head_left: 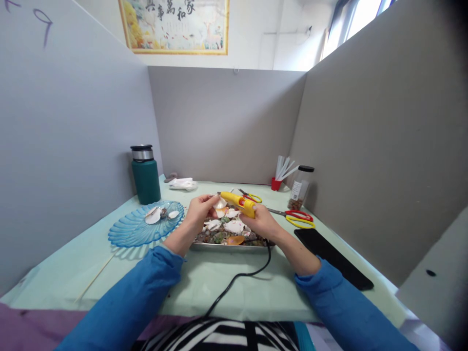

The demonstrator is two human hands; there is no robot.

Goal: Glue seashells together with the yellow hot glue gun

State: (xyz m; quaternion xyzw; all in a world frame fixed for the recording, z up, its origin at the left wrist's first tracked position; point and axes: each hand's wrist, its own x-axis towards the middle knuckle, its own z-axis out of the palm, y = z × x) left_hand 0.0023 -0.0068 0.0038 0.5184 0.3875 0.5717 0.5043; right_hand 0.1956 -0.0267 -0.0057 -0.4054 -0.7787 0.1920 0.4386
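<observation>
My right hand [262,222] grips a yellow hot glue gun [239,202], its nozzle pointing left. Between the fingers of my left hand [202,210] is a white seashell [221,204], with the nozzle tip right beside it; whether they touch I cannot tell. Both hands are above a metal tray [234,248] that holds shells and pebbles, among them a white shell [234,226] and an orange shell [235,240]. A black cord [237,277] runs from the glue gun over the tray's front edge towards my lap.
On the left are a blue glass plate [126,231] with shells, a green bottle [146,180] and a thin stick [95,277]. On the right lie red-and-yellow scissors [300,219], smaller scissors [252,197], a black mat [334,258], a jar [300,187] and a red cup [276,184] of glue sticks.
</observation>
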